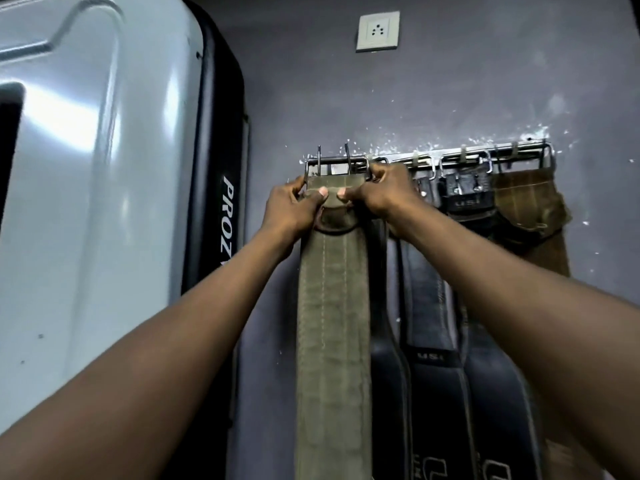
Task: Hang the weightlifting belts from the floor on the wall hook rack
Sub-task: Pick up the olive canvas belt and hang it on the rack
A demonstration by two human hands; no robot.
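Observation:
An olive green weightlifting belt (332, 306) hangs straight down the grey wall from the left end of the metal hook rack (460, 157). Its steel buckle sits at the rack's leftmost hooks, two prongs sticking up. My left hand (294, 206) grips the belt's top at the left side of the buckle, thumb pressed on the strap. My right hand (377, 192) grips the right side of the buckle, thumb on the strap too. Two black belts (429, 306) and a brown belt (526, 202) hang on the hooks further right.
A large white and black machine housing (104, 202) stands close on the left, next to the green belt. A wall socket (377, 31) sits above the rack. White chipped plaster runs along the top of the rack.

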